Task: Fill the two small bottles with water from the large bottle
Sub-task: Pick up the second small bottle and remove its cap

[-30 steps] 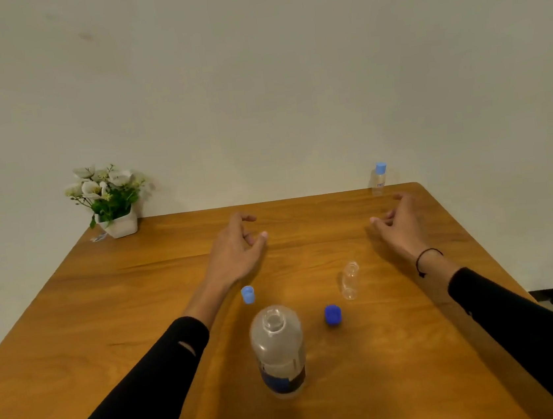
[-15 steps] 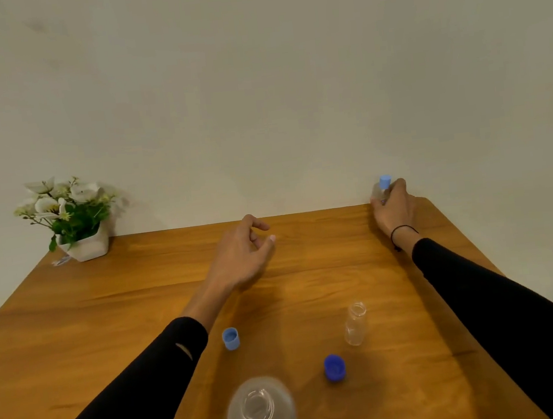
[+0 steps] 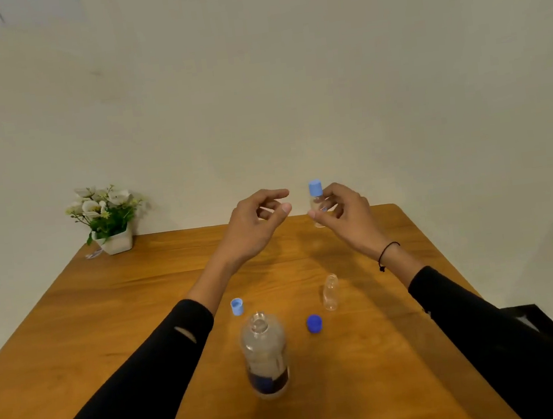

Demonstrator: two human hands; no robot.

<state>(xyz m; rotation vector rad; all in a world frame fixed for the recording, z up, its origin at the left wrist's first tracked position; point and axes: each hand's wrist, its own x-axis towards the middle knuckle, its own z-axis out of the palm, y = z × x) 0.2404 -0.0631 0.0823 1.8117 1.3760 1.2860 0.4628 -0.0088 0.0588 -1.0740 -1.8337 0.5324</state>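
While the right hand [image 3: 346, 215] pinches the capped small bottle [image 3: 317, 204] mid-frame, the left hand [image 3: 256, 223], loosely curled and holding nothing, nears its light-blue cap [image 3: 315, 188], likely to unscrew it

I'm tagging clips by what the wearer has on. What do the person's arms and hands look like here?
Both arms wear long black sleeves that end short of the wrists. The left sleeve has a small slit-like tear on the forearm. The left hand and right hand are bare, with no gloves or rings visible. A thin black cord bracelet circles the right wrist.
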